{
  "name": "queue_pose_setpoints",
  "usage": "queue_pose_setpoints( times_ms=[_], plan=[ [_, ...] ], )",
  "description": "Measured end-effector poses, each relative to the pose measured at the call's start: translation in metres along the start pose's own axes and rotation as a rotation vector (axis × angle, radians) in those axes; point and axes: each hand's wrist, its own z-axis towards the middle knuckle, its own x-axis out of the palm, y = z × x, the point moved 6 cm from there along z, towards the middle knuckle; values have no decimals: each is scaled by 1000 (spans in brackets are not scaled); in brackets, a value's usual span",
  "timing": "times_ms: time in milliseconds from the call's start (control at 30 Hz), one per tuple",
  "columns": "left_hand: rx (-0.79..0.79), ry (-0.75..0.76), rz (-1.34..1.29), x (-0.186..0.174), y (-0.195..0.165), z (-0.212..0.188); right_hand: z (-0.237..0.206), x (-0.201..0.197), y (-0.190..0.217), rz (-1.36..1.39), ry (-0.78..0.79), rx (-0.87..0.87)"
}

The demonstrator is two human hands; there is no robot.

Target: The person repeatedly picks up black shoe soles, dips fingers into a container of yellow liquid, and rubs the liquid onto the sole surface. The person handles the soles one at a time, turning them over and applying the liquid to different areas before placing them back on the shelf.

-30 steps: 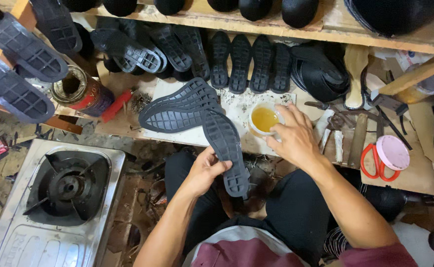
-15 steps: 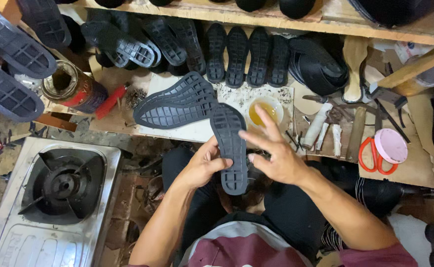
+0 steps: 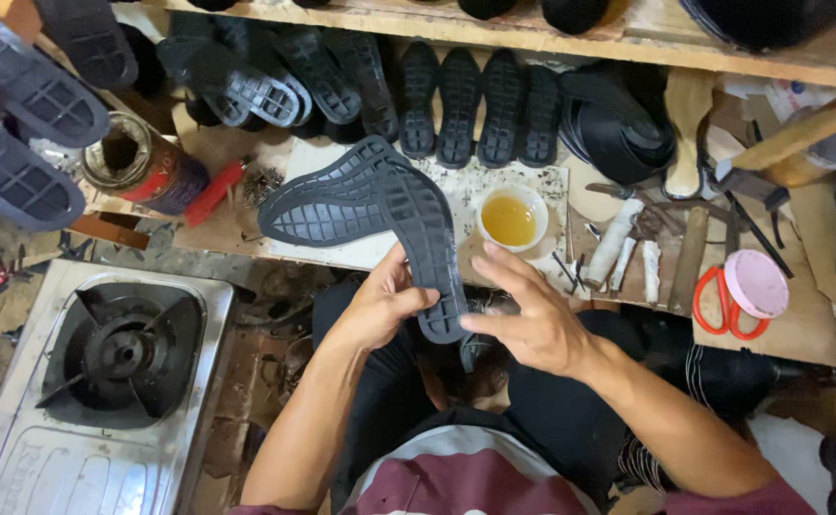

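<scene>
My left hand (image 3: pixel 377 307) grips a dark grey rubber shoe sole (image 3: pixel 425 248) by its edge, tread side up, over my lap. My right hand (image 3: pixel 525 315) is beside the sole's heel end with fingers spread, its fingertips touching the sole's right edge. A second matching sole (image 3: pixel 327 196) lies on the workbench just beyond, partly under the held one. A small white bowl of yellow glue (image 3: pixel 510 216) stands on the bench right of the soles.
Several black soles (image 3: pixel 475 103) line the back of the bench (image 3: pixel 799 329). A rusty tin can (image 3: pixel 140 164) is at left, red scissors (image 3: pixel 720 307) and a pink lid (image 3: pixel 755 283) at right, with tools between. A gas stove (image 3: pixel 103 381) sits low left.
My right hand left the glue bowl and came back toward me to the heel end of the held sole. The left hand kept its grip.
</scene>
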Motion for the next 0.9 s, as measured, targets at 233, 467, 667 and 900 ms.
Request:
queue_pose_setpoints(
  times_ms=[233, 467, 667, 900],
  plan=[
    [116, -75, -47, 4, 0, 9, 4, -7, 0, -109, -98, 54],
    [318, -267, -5, 8, -2, 14, -5, 15, 35, -426, -76, 28],
    [351, -173, -46, 31, 13, -1, -13, 23, -15, 399, -297, 557],
    [130, 47, -487, -12, 27, -29, -22, -5, -66, 989, -378, 798]
  ],
)
